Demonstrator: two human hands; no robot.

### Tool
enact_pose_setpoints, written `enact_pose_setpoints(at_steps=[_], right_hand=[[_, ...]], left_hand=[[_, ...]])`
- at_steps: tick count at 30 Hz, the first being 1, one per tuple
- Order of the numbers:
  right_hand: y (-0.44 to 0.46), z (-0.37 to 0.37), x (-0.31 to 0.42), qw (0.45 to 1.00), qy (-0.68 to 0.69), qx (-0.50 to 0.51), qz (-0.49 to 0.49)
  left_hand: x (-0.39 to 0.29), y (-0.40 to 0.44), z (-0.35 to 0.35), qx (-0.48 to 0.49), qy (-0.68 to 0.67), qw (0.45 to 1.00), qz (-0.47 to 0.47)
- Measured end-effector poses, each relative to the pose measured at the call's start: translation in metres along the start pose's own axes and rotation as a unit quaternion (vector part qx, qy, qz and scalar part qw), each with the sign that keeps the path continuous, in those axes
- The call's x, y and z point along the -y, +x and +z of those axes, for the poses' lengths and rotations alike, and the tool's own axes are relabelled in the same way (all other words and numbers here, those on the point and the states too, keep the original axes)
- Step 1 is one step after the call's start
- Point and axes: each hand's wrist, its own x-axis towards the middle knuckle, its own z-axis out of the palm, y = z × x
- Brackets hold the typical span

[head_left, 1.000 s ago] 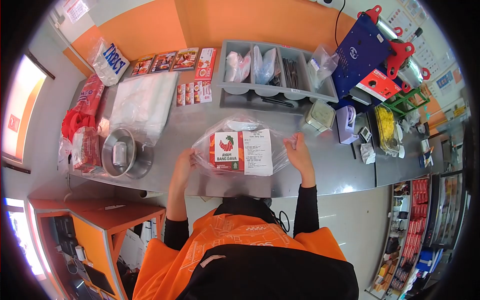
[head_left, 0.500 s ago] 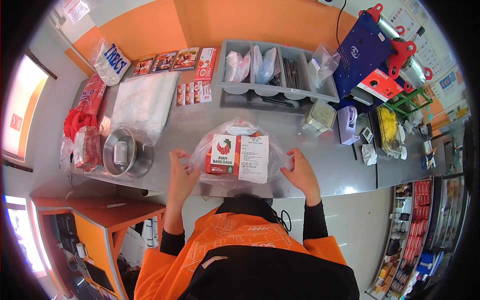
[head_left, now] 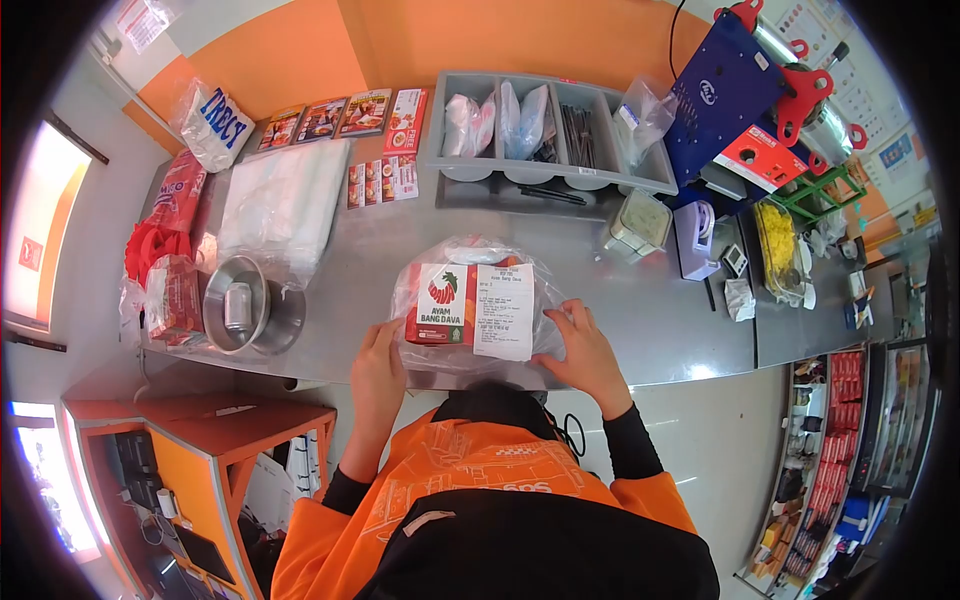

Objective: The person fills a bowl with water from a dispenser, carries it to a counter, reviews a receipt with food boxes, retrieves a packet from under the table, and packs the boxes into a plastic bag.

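A clear plastic bag (head_left: 410, 285) lies on the steel counter in front of me. Inside or under its film are a red and white food box (head_left: 441, 305) reading "AYAM BANG DAVA" and, beside it, a white printed receipt (head_left: 503, 312). My left hand (head_left: 379, 368) is at the bag's left edge, its fingers bent against the film. At the right edge, my right hand (head_left: 582, 352) curls its fingers and thumb on the plastic. A whitish bunched part of the bag shows above the box; what lies beneath is hidden.
Behind the bag stands a grey divided tray (head_left: 440, 160) with cutlery and packets. Metal bowls (head_left: 272, 325) and a stack of plastic sheets (head_left: 285, 200) are on the left. A square container (head_left: 640, 225), a tape dispenser (head_left: 694, 243) and a blue machine (head_left: 720, 100) stand right.
Both hands have moved inward, closer to the box, and slightly down toward the counter's front edge. The bag's spread sides have drawn in.
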Motion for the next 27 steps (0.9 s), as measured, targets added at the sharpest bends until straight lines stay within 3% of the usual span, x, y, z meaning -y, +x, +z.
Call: enact_pose_setpoints(at_steps=[9, 15, 18, 21, 24, 27], right_hand=[[0.021, 0.01, -0.011, 0.999, 0.027, -0.022, -0.007], [0.016, -0.009, 0.001, 0.999, -0.01, -0.009, 0.046], [0.009, -0.031, 0.01, 0.997, -0.009, 0.043, 0.057], [0.004, -0.048, 0.017, 0.997, -0.014, 0.067, 0.035], [0.01, -0.054, 0.013, 0.997, 0.017, 0.072, -0.021], [0.018, -0.059, 0.017, 0.994, 0.067, 0.085, 0.003]], left_hand=[[0.012, 0.011, 0.02, -0.017, -0.093, 0.991, 0.092], [-0.024, 0.001, -0.003, -0.069, -0.029, 0.997, 0.021], [-0.035, -0.007, -0.018, -0.017, -0.031, 0.999, -0.03], [-0.034, -0.008, -0.025, 0.018, 0.008, 1.0, 0.017], [-0.027, -0.005, -0.018, -0.019, 0.077, 0.991, 0.106], [-0.041, -0.001, -0.007, -0.086, 0.079, 0.989, 0.085]])
